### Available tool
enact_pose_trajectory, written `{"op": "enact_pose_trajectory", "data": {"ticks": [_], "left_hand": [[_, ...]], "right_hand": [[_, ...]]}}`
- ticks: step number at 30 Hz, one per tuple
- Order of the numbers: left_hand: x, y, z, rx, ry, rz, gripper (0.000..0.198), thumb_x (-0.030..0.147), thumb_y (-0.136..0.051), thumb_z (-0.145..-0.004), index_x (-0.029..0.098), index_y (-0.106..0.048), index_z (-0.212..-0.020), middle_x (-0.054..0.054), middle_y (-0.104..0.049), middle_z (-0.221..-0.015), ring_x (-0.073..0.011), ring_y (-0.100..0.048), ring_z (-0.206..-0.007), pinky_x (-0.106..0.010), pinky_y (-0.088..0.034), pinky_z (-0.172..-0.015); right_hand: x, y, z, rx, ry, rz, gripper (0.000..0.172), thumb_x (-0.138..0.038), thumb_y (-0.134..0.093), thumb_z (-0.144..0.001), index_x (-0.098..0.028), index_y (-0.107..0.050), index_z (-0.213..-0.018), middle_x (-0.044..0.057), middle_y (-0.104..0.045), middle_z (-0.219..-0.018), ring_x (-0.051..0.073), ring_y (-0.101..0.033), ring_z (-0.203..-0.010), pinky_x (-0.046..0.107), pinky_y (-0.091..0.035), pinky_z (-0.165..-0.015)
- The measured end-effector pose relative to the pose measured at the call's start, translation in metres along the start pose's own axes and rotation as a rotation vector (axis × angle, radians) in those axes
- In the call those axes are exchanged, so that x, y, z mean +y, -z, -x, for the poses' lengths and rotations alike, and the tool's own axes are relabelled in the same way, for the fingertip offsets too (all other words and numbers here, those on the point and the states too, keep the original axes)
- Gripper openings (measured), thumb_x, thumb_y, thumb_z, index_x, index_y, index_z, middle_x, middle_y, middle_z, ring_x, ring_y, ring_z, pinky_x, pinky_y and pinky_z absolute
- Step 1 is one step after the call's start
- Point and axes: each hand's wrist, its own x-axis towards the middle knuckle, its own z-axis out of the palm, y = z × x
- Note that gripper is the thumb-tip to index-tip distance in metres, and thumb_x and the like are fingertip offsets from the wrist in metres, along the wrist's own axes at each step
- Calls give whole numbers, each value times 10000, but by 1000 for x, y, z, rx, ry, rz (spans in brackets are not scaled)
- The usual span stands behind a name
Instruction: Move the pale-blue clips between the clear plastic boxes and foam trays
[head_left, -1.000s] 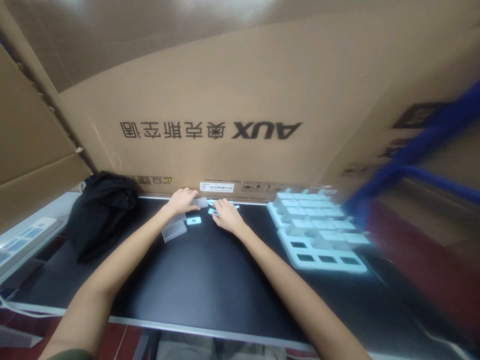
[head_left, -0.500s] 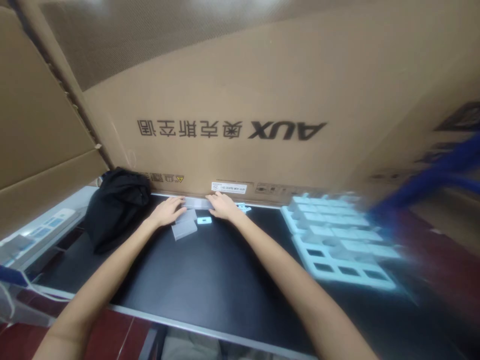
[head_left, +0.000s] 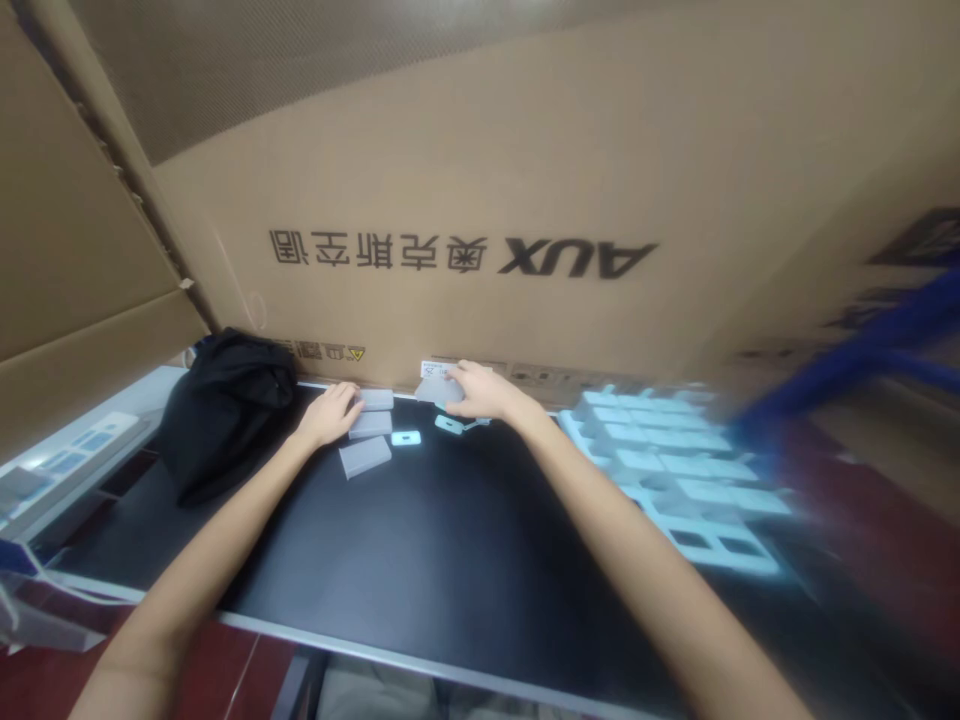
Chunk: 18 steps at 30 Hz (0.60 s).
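Observation:
My right hand (head_left: 480, 391) is lifted a little above the far edge of the black table (head_left: 420, 560), with its fingers closed on a small grey rectangular block (head_left: 439, 390). Resting further left, my left hand (head_left: 328, 413) lies with curled fingers against two more grey blocks (head_left: 372, 412). Another grey block (head_left: 365, 456) lies just in front of it. Small pale blue tabs (head_left: 406, 437) lie between the hands.
A white tray (head_left: 697, 480) with rows of white parts and some empty cells sits to the right. A black cloth bundle (head_left: 225, 410) lies at the far left. A large AUX cardboard box (head_left: 480, 230) walls the back. A blurred blue bar (head_left: 862, 350) crosses at right.
My right hand has lifted and moved right with one grey block. My left hand stayed by the other blocks. The view shifted slightly.

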Motion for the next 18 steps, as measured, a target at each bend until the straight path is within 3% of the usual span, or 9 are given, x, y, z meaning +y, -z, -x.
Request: {"op": "enact_pose_trajectory", "data": {"ticks": [4, 9, 12, 18], "left_hand": [[7, 9, 12, 59, -70, 54, 389, 497, -415, -1041, 212, -619, -1212, -108, -597, -1365, -294, -528, -1277, -484, -422, -1134], [22, 26, 50, -126, -321, 166, 407, 546, -641, -940, 255, -649, -1223, -84, -546, -1468, -299, -462, -1365, -465, -400, -1159], [28, 27, 59, -163, -356, 119, 338, 529, -645, -943, 253, -693, -1133, -81, -595, -1407, -296, -508, -1307, -461, -409, -1131], [23, 16, 46, -152, -370, 68, 297, 440, -517, -1034, 247, -671, -1198, -80, -652, -1325, -257, -564, -1236, -425, -423, -1096]], "right_hand": [[4, 10, 54, 61, -28, -91, 349, -374, -633, -876, -171, -664, -1158, 112, -625, -1128, 227, -637, -917, 328, -487, -830], [3, 1, 115, 100, -40, -243, 154, -345, -631, -854, -207, -641, -922, 38, -545, -976, 142, -566, -723, 295, -488, -737], [1, -6, 133, 83, -93, -235, 141, -349, -621, -854, -215, -591, -823, 18, -502, -939, 131, -538, -686, 299, -481, -714], [-4, -24, 149, 111, -131, -205, 165, -362, -627, -861, -228, -550, -803, 9, -493, -935, 133, -549, -685, 300, -487, -692]]}}
